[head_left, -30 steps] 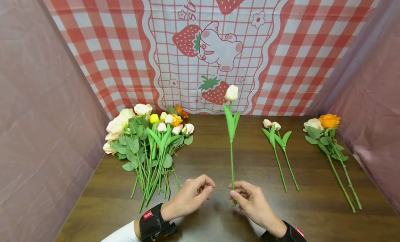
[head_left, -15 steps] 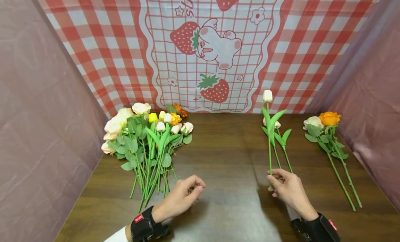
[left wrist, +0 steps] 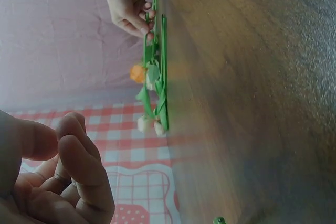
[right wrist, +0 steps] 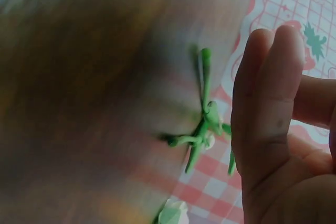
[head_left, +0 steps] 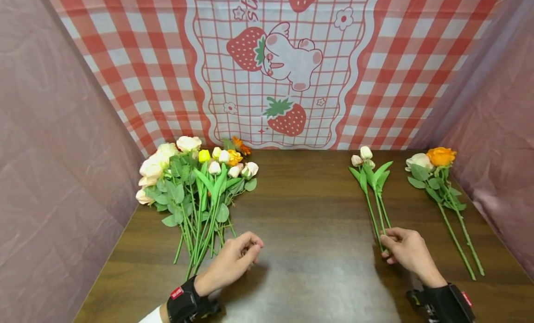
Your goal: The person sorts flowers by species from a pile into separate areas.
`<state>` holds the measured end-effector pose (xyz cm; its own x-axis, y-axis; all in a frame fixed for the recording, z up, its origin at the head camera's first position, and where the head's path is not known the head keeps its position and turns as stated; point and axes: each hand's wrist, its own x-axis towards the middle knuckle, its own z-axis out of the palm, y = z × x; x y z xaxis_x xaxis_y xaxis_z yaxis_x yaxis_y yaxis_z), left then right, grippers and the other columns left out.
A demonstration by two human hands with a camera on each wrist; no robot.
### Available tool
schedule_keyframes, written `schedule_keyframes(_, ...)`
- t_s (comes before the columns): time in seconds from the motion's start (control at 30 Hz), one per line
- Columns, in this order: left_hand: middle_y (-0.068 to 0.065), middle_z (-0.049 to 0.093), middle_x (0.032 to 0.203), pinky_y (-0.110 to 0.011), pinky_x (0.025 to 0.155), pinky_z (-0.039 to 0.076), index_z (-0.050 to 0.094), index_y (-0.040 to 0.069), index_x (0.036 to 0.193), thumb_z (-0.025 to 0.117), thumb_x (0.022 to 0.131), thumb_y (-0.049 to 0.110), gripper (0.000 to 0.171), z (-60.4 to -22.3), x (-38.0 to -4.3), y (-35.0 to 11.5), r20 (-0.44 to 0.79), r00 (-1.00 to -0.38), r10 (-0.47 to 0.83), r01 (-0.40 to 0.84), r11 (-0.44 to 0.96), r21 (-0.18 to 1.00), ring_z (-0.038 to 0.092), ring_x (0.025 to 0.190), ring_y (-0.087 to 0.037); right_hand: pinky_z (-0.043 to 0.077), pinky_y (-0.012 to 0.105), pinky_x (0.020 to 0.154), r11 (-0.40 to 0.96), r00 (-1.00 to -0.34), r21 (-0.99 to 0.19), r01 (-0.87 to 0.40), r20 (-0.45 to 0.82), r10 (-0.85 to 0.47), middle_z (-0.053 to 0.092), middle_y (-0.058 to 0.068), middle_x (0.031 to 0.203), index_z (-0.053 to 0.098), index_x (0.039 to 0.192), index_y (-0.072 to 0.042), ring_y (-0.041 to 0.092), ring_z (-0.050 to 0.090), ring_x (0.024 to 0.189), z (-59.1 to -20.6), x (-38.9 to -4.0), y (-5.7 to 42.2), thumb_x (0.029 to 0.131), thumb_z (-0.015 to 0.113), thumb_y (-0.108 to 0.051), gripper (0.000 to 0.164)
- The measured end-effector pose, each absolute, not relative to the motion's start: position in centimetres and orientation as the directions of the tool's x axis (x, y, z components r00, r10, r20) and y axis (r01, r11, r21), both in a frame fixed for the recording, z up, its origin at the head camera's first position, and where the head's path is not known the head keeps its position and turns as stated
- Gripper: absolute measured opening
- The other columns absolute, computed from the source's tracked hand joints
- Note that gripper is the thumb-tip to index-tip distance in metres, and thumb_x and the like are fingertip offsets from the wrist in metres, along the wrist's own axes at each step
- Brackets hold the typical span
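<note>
My right hand [head_left: 409, 251] pinches the lower stem of a white tulip [head_left: 366, 152] low over the right side of the table. Its bloom and leaves overlap two pale tulips [head_left: 356, 161] lying there. In the right wrist view, green stems [right wrist: 206, 77] show past the fingers [right wrist: 273, 93], and the pinched spot is hidden. My left hand [head_left: 231, 260] hovers over the table beside the stem ends of a mixed flower pile [head_left: 179, 193]. Its fingers [left wrist: 84, 166] are loosely curled, with nothing between them in the left wrist view.
At the far right lie an orange rose [head_left: 441, 157] and a white rose [head_left: 418, 162] with long stems. The left pile mixes cream roses, tulips and orange blooms. A checked strawberry cloth [head_left: 283, 59] hangs behind the wooden table [head_left: 308, 212], with pinkish curtains [head_left: 62, 128] at both sides.
My right hand has carried the white tulip rightward and lowered it from upright onto the two pale tulips. My left hand has drifted a little to the left.
</note>
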<state>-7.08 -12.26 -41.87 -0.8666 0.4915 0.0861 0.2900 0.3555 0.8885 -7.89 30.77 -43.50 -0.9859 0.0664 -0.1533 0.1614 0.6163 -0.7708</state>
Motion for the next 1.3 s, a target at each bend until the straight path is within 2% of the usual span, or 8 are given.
schedule_keyframes(0.17, -0.003, 0.063, 0.076, -0.026, 0.049, 0.050, 0.062, 0.002, 0.106, 0.052, 0.103, 0.012, 0.015, -41.9, -7.0, -12.5, 0.075, -0.877, 0.474, 0.276, 0.371, 0.886, 0.054, 0.056, -0.004, 0.057, 0.032, 0.052, 0.601, -0.983, -0.779, 0.177, -0.169, 0.071, 0.071, 0.020, 0.087, 0.053, 0.123, 0.022, 0.020, 0.068, 0.058, -43.8, -8.0, 31.1, 0.098, 0.056, -0.004, 0.036)
schedule_keyframes(0.33, -0.003, 0.063, 0.076, -0.027, 0.048, 0.050, 0.062, 0.002, 0.105, 0.052, 0.103, 0.013, 0.015, -42.1, -6.8, -12.7, 0.063, -0.880, 0.471, 0.264, 0.376, 0.888, 0.054, 0.056, -0.003, 0.059, 0.032, 0.059, 0.560, -0.970, -0.795, 0.233, -0.230, 0.077, 0.071, 0.021, 0.091, 0.049, 0.128, 0.022, 0.019, 0.070, 0.066, -43.6, -8.1, 31.4, 0.101, 0.052, -0.006, 0.039)
schedule_keyframes(0.63, -0.007, 0.064, 0.076, -0.027, 0.047, 0.049, 0.062, 0.003, 0.106, 0.052, 0.103, 0.011, 0.014, -42.0, -6.7, -13.0, 0.052, -0.884, 0.464, 0.254, 0.385, 0.887, 0.056, 0.055, -0.011, 0.059, 0.034, 0.064, 0.576, -0.935, -0.755, 0.314, -0.352, 0.049, 0.069, 0.022, 0.103, 0.044, 0.135, 0.018, 0.020, 0.071, 0.077, -43.3, -8.5, 32.1, 0.102, 0.051, -0.013, 0.047)
schedule_keyframes(0.87, -0.008, 0.063, 0.077, -0.026, 0.049, 0.049, 0.062, 0.002, 0.107, 0.050, 0.104, 0.012, 0.015, -41.7, -6.9, -13.4, 0.047, -0.879, 0.475, 0.259, 0.391, 0.883, 0.056, 0.056, -0.009, 0.059, 0.035, 0.064, 0.637, -0.950, -0.719, 0.278, -0.303, 0.071, 0.064, 0.031, 0.110, 0.041, 0.137, 0.016, 0.025, 0.071, 0.084, -42.7, -8.2, 32.4, 0.103, 0.049, -0.018, 0.049)
schedule_keyframes(0.97, -0.009, 0.064, 0.076, -0.026, 0.049, 0.049, 0.062, 0.001, 0.106, 0.051, 0.103, 0.011, 0.015, -41.6, -7.3, -13.6, 0.064, -0.891, 0.450, 0.276, 0.424, 0.862, 0.054, 0.056, -0.005, 0.059, 0.035, 0.063, 0.663, -0.957, -0.701, 0.264, -0.276, 0.089, 0.065, 0.030, 0.109, 0.045, 0.136, 0.014, 0.026, 0.071, 0.082, -42.4, -7.9, 32.3, 0.103, 0.048, -0.019, 0.047)
schedule_keyframes(1.1, -0.009, 0.064, 0.076, -0.025, 0.049, 0.047, 0.062, 0.000, 0.107, 0.053, 0.101, 0.008, 0.013, -41.4, -8.2, -14.3, 0.064, -0.919, 0.390, 0.273, 0.510, 0.816, 0.053, 0.055, -0.004, 0.057, 0.033, 0.060, 0.699, -0.969, -0.682, 0.216, -0.235, 0.071, 0.067, 0.023, 0.101, 0.051, 0.132, 0.010, 0.023, 0.070, 0.078, -41.8, -7.0, 31.4, 0.104, 0.047, -0.021, 0.043)
schedule_keyframes(1.3, -0.003, 0.064, 0.074, -0.025, 0.046, 0.042, 0.062, 0.003, 0.109, 0.058, 0.098, 0.011, 0.014, -40.7, -9.4, -16.6, 0.005, -0.967, 0.254, 0.177, 0.658, 0.732, 0.051, 0.052, -0.008, 0.048, 0.029, 0.057, 0.781, -0.995, -0.621, 0.066, -0.101, 0.003, 0.069, 0.009, 0.091, 0.062, 0.123, 0.003, 0.018, 0.065, 0.070, -40.8, -5.8, 28.6, 0.104, 0.050, -0.023, 0.035)
